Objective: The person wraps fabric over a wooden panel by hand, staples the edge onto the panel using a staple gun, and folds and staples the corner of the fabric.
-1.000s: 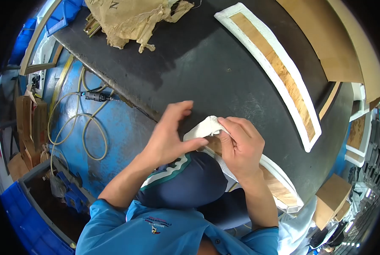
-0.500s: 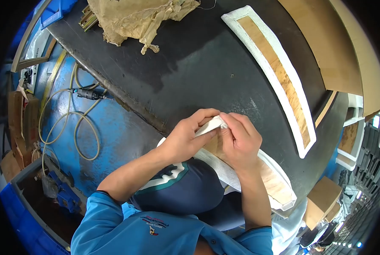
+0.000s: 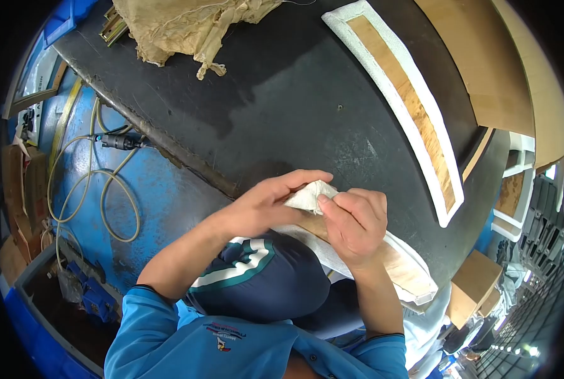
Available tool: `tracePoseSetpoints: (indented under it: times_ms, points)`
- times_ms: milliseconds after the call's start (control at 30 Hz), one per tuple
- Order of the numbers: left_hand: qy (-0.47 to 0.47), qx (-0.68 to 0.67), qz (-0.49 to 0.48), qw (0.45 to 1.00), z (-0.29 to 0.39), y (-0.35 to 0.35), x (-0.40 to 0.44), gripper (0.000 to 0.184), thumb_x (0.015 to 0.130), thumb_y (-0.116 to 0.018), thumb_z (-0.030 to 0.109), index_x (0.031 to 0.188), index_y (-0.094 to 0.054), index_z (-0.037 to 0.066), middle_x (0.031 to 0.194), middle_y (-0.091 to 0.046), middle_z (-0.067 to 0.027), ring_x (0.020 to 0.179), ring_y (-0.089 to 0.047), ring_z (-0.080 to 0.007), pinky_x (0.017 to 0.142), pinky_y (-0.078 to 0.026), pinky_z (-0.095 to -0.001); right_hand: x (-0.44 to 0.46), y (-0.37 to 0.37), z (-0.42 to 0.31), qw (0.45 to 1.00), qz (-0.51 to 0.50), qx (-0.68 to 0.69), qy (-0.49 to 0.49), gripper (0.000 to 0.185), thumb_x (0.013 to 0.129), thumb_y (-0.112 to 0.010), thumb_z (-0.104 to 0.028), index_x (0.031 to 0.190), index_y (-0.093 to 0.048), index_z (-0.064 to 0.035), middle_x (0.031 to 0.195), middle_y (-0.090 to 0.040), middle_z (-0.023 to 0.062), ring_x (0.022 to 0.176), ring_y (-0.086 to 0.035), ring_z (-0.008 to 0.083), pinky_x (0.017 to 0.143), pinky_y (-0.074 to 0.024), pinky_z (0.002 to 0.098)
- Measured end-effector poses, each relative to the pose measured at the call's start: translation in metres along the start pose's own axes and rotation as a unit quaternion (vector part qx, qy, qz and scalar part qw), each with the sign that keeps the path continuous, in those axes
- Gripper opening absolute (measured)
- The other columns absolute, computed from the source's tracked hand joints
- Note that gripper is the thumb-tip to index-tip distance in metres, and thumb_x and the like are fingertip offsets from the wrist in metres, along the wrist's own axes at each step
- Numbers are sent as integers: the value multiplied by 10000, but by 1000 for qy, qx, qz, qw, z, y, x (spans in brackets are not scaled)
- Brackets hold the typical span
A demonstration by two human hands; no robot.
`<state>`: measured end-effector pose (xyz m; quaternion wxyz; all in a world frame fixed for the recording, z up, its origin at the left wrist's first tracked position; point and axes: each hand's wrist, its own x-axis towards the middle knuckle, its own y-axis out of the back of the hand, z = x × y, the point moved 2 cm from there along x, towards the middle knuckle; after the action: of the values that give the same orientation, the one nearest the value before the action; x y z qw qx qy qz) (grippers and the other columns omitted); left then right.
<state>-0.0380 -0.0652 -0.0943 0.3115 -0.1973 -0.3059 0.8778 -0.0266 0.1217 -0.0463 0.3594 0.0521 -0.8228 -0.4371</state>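
A curved wooden panel [image 3: 398, 268] with white fabric wrapped around its edges lies across my lap, against the table edge. My left hand [image 3: 260, 205] is closed around the panel's near end, index finger stretched along the top and thumb side below. At that end a bunched corner of white fabric [image 3: 308, 197] stands up between my hands. My right hand [image 3: 357, 224] pinches this fabric between thumb and fingers. Part of the panel's middle is hidden behind my right hand and forearm.
On the dark table [image 3: 275, 120] lies a second fabric-edged panel [image 3: 414, 104]. Crumpled brown paper [image 3: 181, 28] sits at the back, near metal rails [image 3: 112, 28]. A black air tool [image 3: 121, 141] with a looped hose is on the blue floor. Cardboard [image 3: 474, 57] stands right.
My left thumb has come off the fabric edge, and more of the bunched white corner shows. My right hand still pinches it, slightly lower. The whole view has shifted a little.
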Motion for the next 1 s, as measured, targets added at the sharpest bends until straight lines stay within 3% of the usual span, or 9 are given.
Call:
tracePoseSetpoints:
  times_ms: [133, 200, 233, 367, 600, 633, 767, 833, 1000]
  points:
    - [49, -64, -26, 996, 4, 3, 0, 392, 1105, -499, 137, 1469, -529, -3, 1296, -639, -92, 1218, -578, -137, 1069, -449, -300, -2, 5, -7, 999, -28, -1, 20, 298, 675, -806, -53, 969, -786, -96, 905, -649, -16, 791, -637, 190, 670, -444, 327]
    - [34, 69, -12, 997, -7, -4, 6, 396, 1149, -430, 274, 1397, -577, 3, 1250, -649, -74, 1179, -578, -137, 1050, -451, -312, 0, 5, -8, 999, -32, -6, 24, 295, 677, -803, -56, 969, -786, -93, 907, -649, -14, 793, -636, 188, 666, -445, 326]
    - [8, 53, 16, 998, -12, -8, 5, 414, 1156, -417, 328, 1340, -597, 4, 1203, -659, -77, 1142, -583, -146, 1042, -454, -329, 3, 7, -8, 999, -41, -12, 25, 294, 684, -802, -55, 976, -783, -87, 905, -650, -8, 792, -638, 193, 657, -454, 327]
    - [13, 128, 36, 991, -5, -8, 5, 419, 1157, -400, 331, 1331, -595, 4, 1177, -664, -91, 1139, -586, -152, 1046, -452, -335, 14, 26, -4, 993, -106, -6, -44, 295, 708, -796, -51, 1002, -774, -69, 898, -651, 13, 780, -646, 210, 633, -489, 332]
    - [20, 141, 18, 990, -5, -6, 7, 382, 1148, -397, 295, 1338, -586, 22, 1210, -635, -61, 1149, -558, -126, 1024, -454, -315, -3, 28, -4, 996, -84, 8, 12, 309, 716, -802, 25, 1015, -784, -55, 882, -643, 54, 767, -622, 228, 619, -505, 345]
    - [15, 107, 11, 994, -6, -5, 6, 387, 1146, -400, 306, 1331, -588, 23, 1202, -637, -59, 1137, -559, -121, 1009, -460, -313, -6, 24, -2, 997, -63, 2, 37, 291, 687, -761, -41, 978, -760, -55, 886, -629, 16, 760, -632, 188, 631, -508, 322]
    - [62, 149, 43, 986, -4, -11, 6, 379, 1139, -429, 298, 1328, -585, 9, 1196, -642, -55, 1123, -562, -114, 992, -469, -308, -1, 18, 10, 994, -95, 0, 58, 280, 703, -763, -42, 982, -761, -57, 879, -625, 13, 755, -626, 187, 618, -510, 313]
    - [34, 234, 86, 968, -8, -13, 6, 357, 1133, -461, 262, 1348, -567, -2, 1200, -643, -52, 1122, -560, -111, 999, -466, -305, -1, 18, 12, 994, -95, 3, 61, 265, 715, -769, -38, 979, -763, -65, 872, -623, 9, 751, -624, 184, 613, -508, 312]
    - [-6, 219, 54, 974, -8, -8, 2, 341, 1128, -480, 220, 1381, -540, -2, 1182, -649, -57, 1092, -573, -112, 990, -474, -305, 10, 26, 11, 990, -132, 38, 33, 189, 754, -790, -53, 939, -756, -79, 850, -617, 8, 741, -624, 177, 603, -506, 310]
